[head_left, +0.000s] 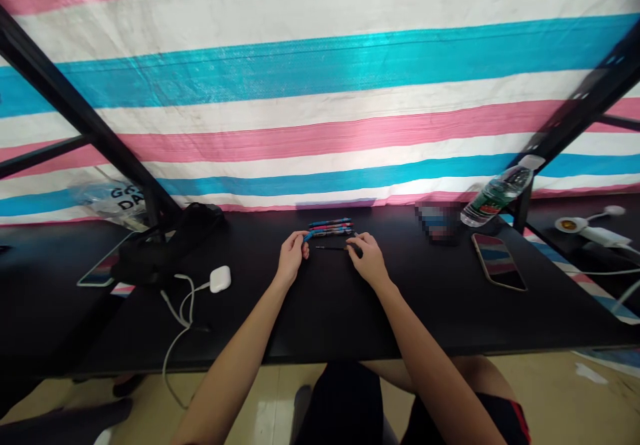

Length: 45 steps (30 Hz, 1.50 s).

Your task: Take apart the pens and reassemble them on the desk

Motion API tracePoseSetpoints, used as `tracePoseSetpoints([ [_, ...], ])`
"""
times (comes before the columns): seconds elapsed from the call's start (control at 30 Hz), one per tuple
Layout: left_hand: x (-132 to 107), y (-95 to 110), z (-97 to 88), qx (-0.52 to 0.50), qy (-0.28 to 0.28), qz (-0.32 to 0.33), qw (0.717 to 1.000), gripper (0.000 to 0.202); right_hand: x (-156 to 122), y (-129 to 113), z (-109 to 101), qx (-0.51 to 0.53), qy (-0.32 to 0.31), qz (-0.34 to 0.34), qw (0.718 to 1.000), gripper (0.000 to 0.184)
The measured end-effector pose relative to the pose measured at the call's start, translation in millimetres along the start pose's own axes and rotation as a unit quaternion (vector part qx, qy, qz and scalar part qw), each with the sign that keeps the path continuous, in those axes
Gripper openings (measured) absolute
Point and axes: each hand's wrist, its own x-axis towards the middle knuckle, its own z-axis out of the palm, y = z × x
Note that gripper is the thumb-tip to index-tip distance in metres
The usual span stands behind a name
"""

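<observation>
My left hand (pixel 291 257) rests on the black table (pixel 320 311), its fingers pinched on a small blue pen part (pixel 307 236). My right hand (pixel 369 258) lies a little to the right, fingers curled on the end of a thin dark pen piece (pixel 331 248) that lies flat between both hands. Just beyond my hands a short row of blue and pink pens (pixel 331 227) lies side by side on the table.
A phone (pixel 499 261) and a tipped water bottle (pixel 497 195) lie at the right. A white charger with cable (pixel 220 278), a black bag (pixel 165 245) and another phone (pixel 103 268) sit at the left. A striped tarp (pixel 320 98) hangs behind the table.
</observation>
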Motion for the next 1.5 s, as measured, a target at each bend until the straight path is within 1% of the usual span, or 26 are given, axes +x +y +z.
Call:
tracePoseSetpoints([
  [0.13,0.4,-1.1,-1.1,0.031,-0.010,0.019,0.999,0.026,-2.5,4.1,3.9,-0.007,-0.047,0.021,0.999,0.020],
  [0.3,1.6,-3.8,-2.4,0.069,-0.005,0.018,0.997,0.026,-1.6,6.1,3.4,-0.007,-0.059,0.026,0.998,0.015],
  [0.47,3.3,-6.3,-4.3,0.103,0.000,0.022,0.994,0.024,0.9,2.2,1.1,0.026,-0.062,0.034,0.997,0.012],
  [0.53,3.5,-6.1,-4.6,0.106,0.000,0.021,0.994,0.024,1.7,0.5,0.7,0.056,-0.049,0.047,0.996,0.013],
  [0.6,3.3,-5.2,-4.4,0.098,0.001,0.015,0.995,0.024,2.4,-0.2,0.7,0.098,-0.028,0.073,0.992,0.014],
  [0.7,2.5,-3.7,-3.7,0.083,-0.008,0.007,0.996,0.028,3.8,0.7,0.7,0.176,-0.007,0.124,0.976,0.017],
  [0.8,2.0,-3.2,-3.2,0.092,-0.024,0.008,0.995,0.032,5.7,2.4,0.6,0.241,-0.008,0.162,0.957,0.022],
  [0.9,2.0,-4.2,-3.2,0.118,-0.031,0.018,0.992,0.030,7.1,3.5,0.6,0.272,-0.009,0.175,0.946,0.026],
  [1.07,2.6,-7.1,-3.7,0.154,-0.031,0.042,0.987,0.026,6.3,5.2,1.6,0.273,-0.015,0.173,0.946,0.027],
  [1.23,3.1,-8.9,-4.5,0.174,-0.047,0.066,0.981,0.024,5.4,5.4,1.6,0.266,-0.024,0.174,0.948,0.027],
  [1.5,3.2,-9.9,-6.5,0.190,-0.049,0.077,0.978,0.022,6.9,4.9,0.9,0.272,-0.010,0.185,0.944,0.029],
])
